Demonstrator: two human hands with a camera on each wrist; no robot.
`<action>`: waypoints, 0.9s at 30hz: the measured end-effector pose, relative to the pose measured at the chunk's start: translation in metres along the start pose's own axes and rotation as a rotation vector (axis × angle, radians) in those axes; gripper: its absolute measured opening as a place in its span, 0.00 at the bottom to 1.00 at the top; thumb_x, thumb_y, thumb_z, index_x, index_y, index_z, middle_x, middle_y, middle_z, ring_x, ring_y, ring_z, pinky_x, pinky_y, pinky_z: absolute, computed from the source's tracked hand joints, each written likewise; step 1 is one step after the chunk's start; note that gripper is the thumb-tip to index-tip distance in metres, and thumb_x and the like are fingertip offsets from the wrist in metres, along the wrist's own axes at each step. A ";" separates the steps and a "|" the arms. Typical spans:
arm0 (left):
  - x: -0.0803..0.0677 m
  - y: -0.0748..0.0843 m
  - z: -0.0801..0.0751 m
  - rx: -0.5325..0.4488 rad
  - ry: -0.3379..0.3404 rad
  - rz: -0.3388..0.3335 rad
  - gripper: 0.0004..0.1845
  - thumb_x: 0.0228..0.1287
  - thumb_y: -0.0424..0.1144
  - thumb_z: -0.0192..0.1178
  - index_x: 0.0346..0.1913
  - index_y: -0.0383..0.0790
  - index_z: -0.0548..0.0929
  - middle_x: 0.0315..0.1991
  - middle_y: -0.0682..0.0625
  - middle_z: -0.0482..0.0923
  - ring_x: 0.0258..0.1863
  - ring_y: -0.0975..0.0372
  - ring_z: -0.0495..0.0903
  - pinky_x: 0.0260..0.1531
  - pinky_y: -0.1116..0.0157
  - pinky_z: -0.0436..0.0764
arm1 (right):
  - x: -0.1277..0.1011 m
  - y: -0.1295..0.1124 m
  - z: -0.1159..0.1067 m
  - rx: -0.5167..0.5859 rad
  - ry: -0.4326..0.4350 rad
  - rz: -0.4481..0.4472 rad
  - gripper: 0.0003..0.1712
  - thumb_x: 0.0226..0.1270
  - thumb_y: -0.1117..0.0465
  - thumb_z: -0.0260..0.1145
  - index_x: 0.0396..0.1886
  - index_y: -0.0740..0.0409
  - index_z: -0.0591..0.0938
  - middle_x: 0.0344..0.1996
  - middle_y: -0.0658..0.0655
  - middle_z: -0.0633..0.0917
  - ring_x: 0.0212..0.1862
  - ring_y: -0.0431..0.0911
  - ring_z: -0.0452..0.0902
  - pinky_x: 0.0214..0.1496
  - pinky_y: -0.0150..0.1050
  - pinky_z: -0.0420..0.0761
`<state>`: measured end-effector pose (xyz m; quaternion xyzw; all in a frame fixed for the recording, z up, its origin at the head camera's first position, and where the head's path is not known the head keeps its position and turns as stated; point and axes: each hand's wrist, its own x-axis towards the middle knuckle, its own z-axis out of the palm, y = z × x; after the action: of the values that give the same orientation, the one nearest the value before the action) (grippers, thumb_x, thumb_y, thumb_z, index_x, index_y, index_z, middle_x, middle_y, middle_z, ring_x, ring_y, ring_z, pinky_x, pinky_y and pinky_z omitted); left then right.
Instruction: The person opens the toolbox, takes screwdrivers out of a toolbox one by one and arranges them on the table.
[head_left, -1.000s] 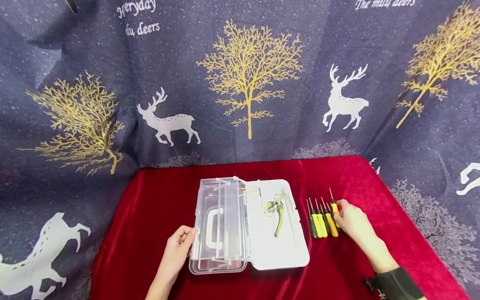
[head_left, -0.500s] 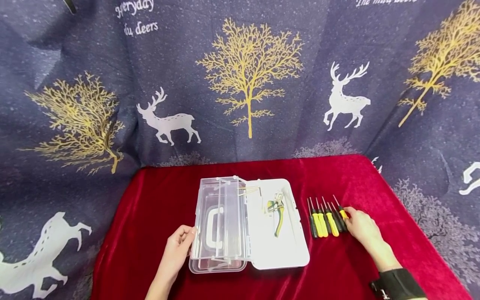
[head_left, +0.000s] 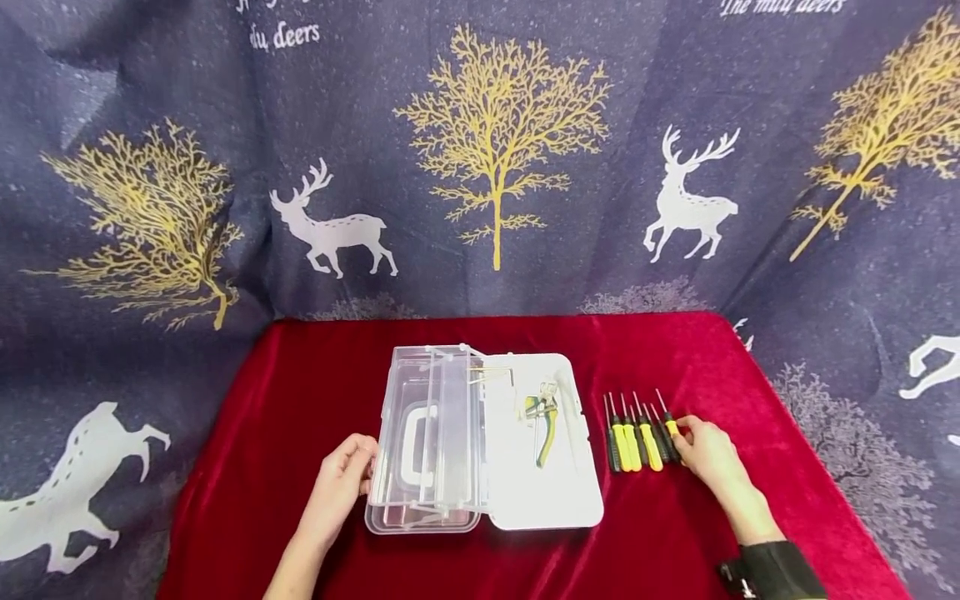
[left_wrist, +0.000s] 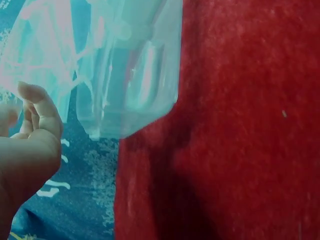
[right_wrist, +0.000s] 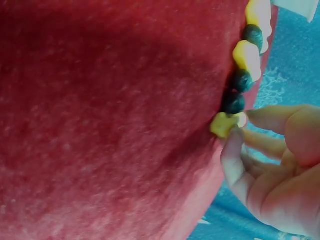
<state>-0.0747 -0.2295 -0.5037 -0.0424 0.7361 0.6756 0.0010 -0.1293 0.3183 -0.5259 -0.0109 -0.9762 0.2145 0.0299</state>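
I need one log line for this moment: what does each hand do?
left hand: touches clear box | right hand: pinches outermost screwdriver | pliers: lie in open lid

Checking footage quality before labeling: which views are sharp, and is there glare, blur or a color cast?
Head view: sharp and evenly lit, edges bowed by the wide lens, mild sheen on the clear toolbox. Left wrist view: soft, teal-tinted, toolbox blown out. Right wrist view: blurred at close range, with the screwdriver handles as soft blobs.
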 end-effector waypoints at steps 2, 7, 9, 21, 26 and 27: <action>0.003 0.001 -0.005 -0.001 0.004 -0.026 0.19 0.86 0.41 0.46 0.44 0.25 0.76 0.30 0.46 0.75 0.24 0.64 0.75 0.21 0.69 0.77 | 0.000 -0.011 0.001 0.008 0.051 -0.019 0.14 0.65 0.66 0.64 0.46 0.74 0.82 0.28 0.62 0.82 0.31 0.58 0.80 0.36 0.59 0.80; 0.020 -0.003 -0.015 0.158 0.050 -0.094 0.14 0.82 0.39 0.53 0.49 0.26 0.76 0.30 0.45 0.76 0.22 0.64 0.74 0.20 0.70 0.76 | -0.004 -0.054 0.004 0.165 0.085 -0.078 0.09 0.70 0.67 0.65 0.44 0.68 0.86 0.33 0.64 0.87 0.33 0.58 0.85 0.35 0.52 0.84; 0.025 -0.009 -0.016 0.232 0.045 -0.131 0.15 0.81 0.40 0.56 0.52 0.27 0.77 0.33 0.45 0.79 0.24 0.64 0.75 0.22 0.70 0.76 | -0.007 -0.073 0.007 0.264 0.017 -0.083 0.09 0.74 0.64 0.65 0.45 0.65 0.87 0.33 0.60 0.89 0.31 0.51 0.85 0.33 0.41 0.83; 0.034 -0.030 -0.005 0.424 -0.006 -0.123 0.03 0.69 0.32 0.59 0.39 0.36 0.78 0.38 0.47 0.79 0.35 0.62 0.75 0.38 0.66 0.75 | -0.018 -0.134 0.035 0.395 -0.168 0.028 0.15 0.73 0.58 0.69 0.50 0.65 0.83 0.27 0.51 0.84 0.26 0.43 0.80 0.30 0.35 0.79; 0.033 -0.020 -0.004 0.411 0.009 -0.112 0.02 0.67 0.31 0.61 0.38 0.37 0.78 0.39 0.46 0.80 0.32 0.64 0.76 0.37 0.68 0.75 | -0.025 -0.134 0.038 0.390 -0.131 0.024 0.15 0.74 0.59 0.68 0.50 0.66 0.82 0.29 0.52 0.84 0.30 0.41 0.78 0.33 0.36 0.78; 0.032 -0.019 -0.004 0.404 0.011 -0.109 0.02 0.68 0.31 0.61 0.39 0.37 0.78 0.39 0.46 0.80 0.32 0.64 0.76 0.37 0.68 0.75 | -0.026 -0.134 0.038 0.396 -0.126 0.020 0.15 0.75 0.59 0.68 0.50 0.67 0.82 0.30 0.52 0.84 0.31 0.41 0.78 0.33 0.35 0.77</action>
<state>-0.1054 -0.2366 -0.5237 -0.0847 0.8532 0.5129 0.0422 -0.1072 0.1798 -0.5056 -0.0012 -0.9147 0.4028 -0.0318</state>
